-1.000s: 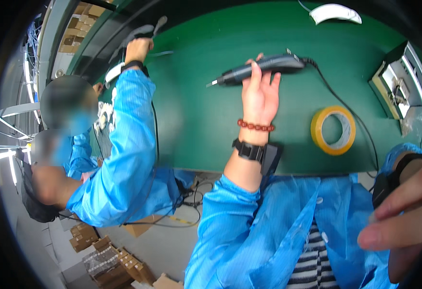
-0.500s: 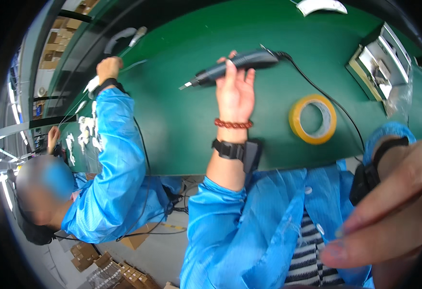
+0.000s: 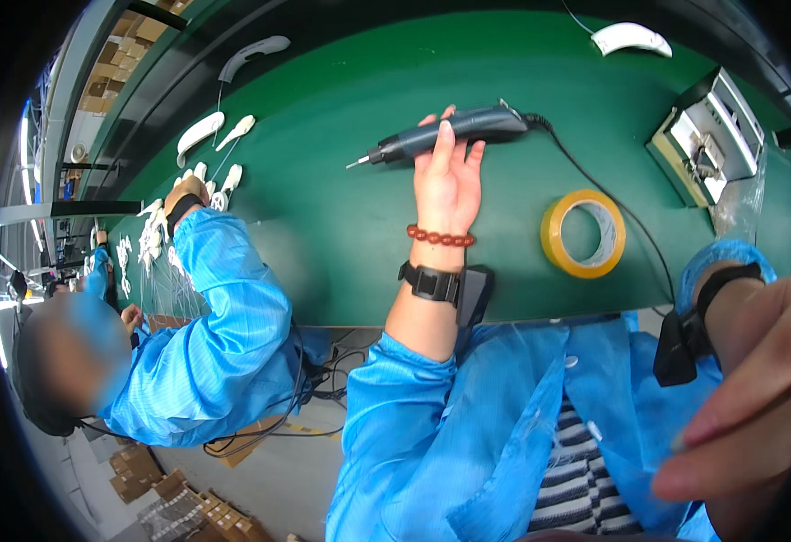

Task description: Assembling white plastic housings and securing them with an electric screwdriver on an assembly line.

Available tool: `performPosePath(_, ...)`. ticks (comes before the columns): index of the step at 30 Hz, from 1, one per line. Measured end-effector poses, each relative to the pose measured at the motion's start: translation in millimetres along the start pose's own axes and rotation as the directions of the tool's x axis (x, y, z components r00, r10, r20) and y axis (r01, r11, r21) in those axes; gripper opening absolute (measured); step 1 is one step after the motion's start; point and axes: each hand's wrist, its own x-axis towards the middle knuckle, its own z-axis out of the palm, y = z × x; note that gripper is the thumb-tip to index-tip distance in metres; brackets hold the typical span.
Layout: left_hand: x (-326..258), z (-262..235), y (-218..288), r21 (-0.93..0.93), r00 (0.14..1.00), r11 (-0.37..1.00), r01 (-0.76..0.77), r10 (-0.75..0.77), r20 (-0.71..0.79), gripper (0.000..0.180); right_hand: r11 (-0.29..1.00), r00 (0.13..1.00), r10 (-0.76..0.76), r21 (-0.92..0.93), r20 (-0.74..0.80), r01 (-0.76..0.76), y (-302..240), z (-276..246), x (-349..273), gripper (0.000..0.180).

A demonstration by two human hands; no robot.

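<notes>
My left hand [image 3: 450,172] lies palm up over the green table, its fingers closed around the body of a dark electric screwdriver [image 3: 459,129]. The thin metal bit points left, and a black cord runs off the handle's right end. Close to the camera at the lower right, my right hand [image 3: 748,406] is raised with thumb and fingertips brought together in a pinch. Whatever sits between those fingertips, if anything, I cannot make out. A roll of yellow tape [image 3: 555,235] lies flat to the right of my left wrist.
An open box [image 3: 711,144] with small parts stands at the right, a clear plastic bag beside it. A white curved piece [image 3: 632,40] lies at the far edge. On the left a co-worker in a blue smock [image 3: 224,289] reaches over several white parts [image 3: 152,230] with wires.
The screwdriver in my left hand has shifted slightly right and down. My right hand has drawn a little to the right. The co-worker's hand has lowered to the white parts.
</notes>
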Motion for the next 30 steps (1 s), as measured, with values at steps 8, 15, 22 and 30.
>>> performPosePath(8, -10.6, 2.4, 7.4, 0.006, 1.000, 1.000, -0.014, 0.014, -0.002, 0.032, 0.991, 0.991, -0.135, 0.007, 0.014, 0.135, -4.1, -62.6, -109.8, 0.015)
performPosePath(15, -4.9, -7.5, -3.2, -0.017, 1.000, 1.000, -0.003, 0.003, 0.008, 0.031, 0.945, 0.943, -0.327, 0.000, 0.058, 0.328, -14.2, -32.0, -71.2, 0.015)
performPosePath(22, -6.2, 0.7, -2.8, 0.020, 1.000, 1.000, 0.001, -0.001, 0.029, 0.031, 0.814, 0.812, -0.579, 0.113, 0.072, 0.570, 8.5, -4.3, 15.6, 0.006)
performPosePath(30, -4.4, -0.8, 1.9, 0.017, 1.000, 1.000, -0.003, 0.003, -0.004, 0.033, 0.859, 0.847, -0.511, 0.110, 0.145, 0.500, 8.5, -20.4, 4.1, 0.007)
